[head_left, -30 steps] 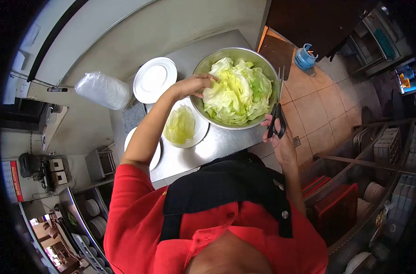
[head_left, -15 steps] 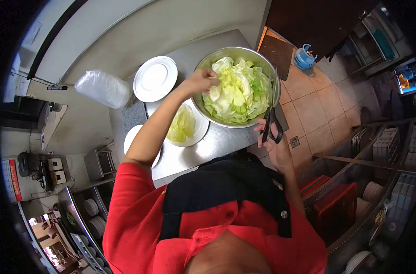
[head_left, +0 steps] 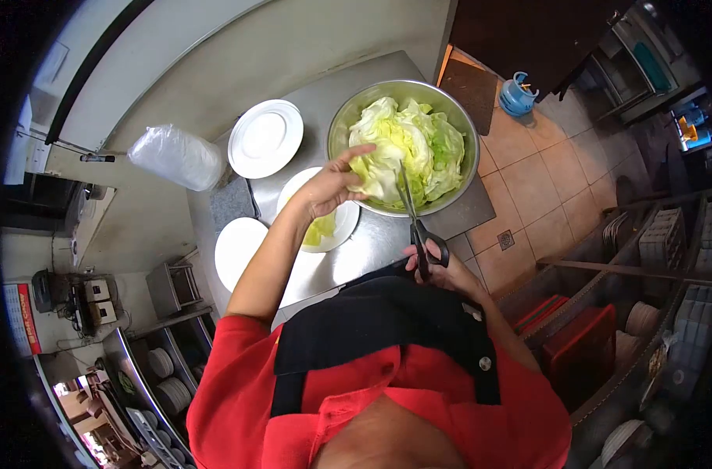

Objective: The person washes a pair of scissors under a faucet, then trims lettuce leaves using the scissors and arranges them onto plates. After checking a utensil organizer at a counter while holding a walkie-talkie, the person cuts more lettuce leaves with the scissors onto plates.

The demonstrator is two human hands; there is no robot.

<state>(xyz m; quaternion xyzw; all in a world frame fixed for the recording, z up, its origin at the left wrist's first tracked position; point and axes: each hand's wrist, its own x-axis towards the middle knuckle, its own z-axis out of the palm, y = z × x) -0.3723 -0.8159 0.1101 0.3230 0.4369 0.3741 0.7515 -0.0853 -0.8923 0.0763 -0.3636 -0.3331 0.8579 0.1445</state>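
A steel bowl [head_left: 467,179] of loose lettuce leaves [head_left: 415,144] sits on the metal table. At its left rim is my left hand [head_left: 332,186], fingers spread apart and tips against the pale leaves. Black-handled scissors [head_left: 420,234] are gripped in my right hand [head_left: 450,273], just below the bowl. Their blades point up over the near rim into the lettuce. Partly hidden by my left hand and forearm, a white plate [head_left: 342,228] holds a lettuce piece [head_left: 318,231].
Two more white plates lie on the table: one upper plate [head_left: 266,139] and one lower plate [head_left: 237,254]. A clear plastic bag [head_left: 176,156] stands by the wall. On the tiled floor at right is a blue gas cylinder [head_left: 518,95]; racks with dishes [head_left: 641,319] are near my right side.
My left hand has moved down and left across the bowl, its fingers now spread. My right hand has brought the scissors left, with the blades now over the lettuce.
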